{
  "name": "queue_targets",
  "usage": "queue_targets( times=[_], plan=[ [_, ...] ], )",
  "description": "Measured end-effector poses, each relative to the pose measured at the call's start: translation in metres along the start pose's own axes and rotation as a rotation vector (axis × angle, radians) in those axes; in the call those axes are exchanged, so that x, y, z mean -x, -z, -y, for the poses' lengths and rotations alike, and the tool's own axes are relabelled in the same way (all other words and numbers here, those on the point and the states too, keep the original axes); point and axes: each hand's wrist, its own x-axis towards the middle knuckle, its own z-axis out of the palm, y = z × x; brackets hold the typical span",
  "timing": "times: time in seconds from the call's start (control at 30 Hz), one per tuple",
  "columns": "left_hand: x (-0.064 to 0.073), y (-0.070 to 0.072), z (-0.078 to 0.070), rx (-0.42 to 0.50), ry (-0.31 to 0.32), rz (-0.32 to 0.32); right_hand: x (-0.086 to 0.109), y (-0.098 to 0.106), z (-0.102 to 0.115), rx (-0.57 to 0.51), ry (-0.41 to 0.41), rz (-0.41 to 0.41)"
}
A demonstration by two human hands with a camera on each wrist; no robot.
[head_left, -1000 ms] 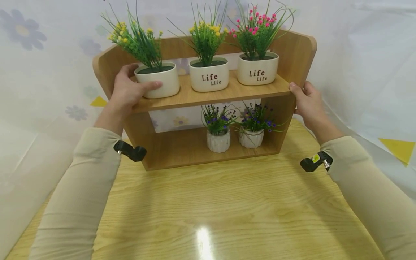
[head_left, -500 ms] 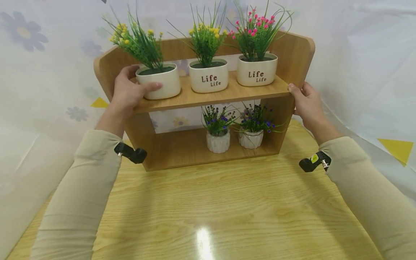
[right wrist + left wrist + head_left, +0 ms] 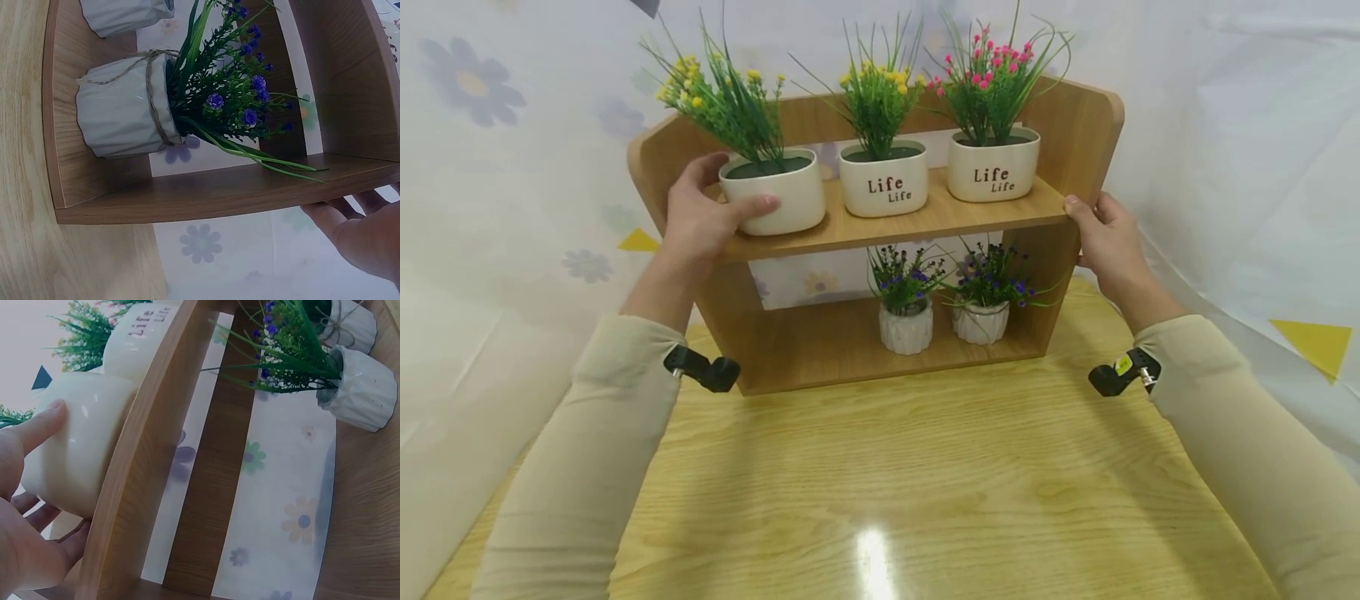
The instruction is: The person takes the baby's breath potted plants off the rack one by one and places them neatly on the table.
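On the upper board of a two-tier wooden shelf (image 3: 887,233) stand three oval white flowerpots. My left hand (image 3: 696,212) grips the left flowerpot (image 3: 786,200), thumb across its front and fingers round its left end. That pot bears yellow flowers and stands on the board. Beside it are the middle flowerpot (image 3: 883,179), lettered "Life", and the right flowerpot (image 3: 994,171) with pink flowers. My right hand (image 3: 1112,242) holds the shelf's right side panel, thumb at the front edge; in the right wrist view its fingers (image 3: 325,215) lie along the outer face.
Two small ribbed white pots, one left (image 3: 906,329) and one right (image 3: 981,323), hold purple-blue flowers on the lower board. The shelf stands on a pale wooden table (image 3: 880,467). A flower-patterned white sheet (image 3: 580,167) hangs behind it.
The left flowerpot has shifted slightly right with my left hand, narrowing the gap to the middle pot. My right hand keeps its hold on the side panel. The head view has shifted slightly.
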Motion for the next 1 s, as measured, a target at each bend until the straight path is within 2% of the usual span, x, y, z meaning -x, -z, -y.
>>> queue_targets(
  times=[0.43, 0.57, 0.8, 1.0],
  plan=[
    [0.027, -0.006, -0.004, 0.076, -0.048, 0.034, -0.001, 0.001, -0.003, -0.024, -0.002, -0.045],
    [0.038, -0.004, -0.005, 0.094, -0.054, 0.055, -0.001, 0.0, -0.002, -0.037, -0.017, -0.046],
    [0.059, 0.002, -0.003, 0.156, -0.129, 0.089, -0.002, 0.001, -0.002, -0.033, -0.015, -0.027],
    [0.079, 0.01, 0.003, 0.157, -0.153, 0.103, -0.001, 0.001, -0.001, -0.033, -0.015, -0.024]
  ],
)
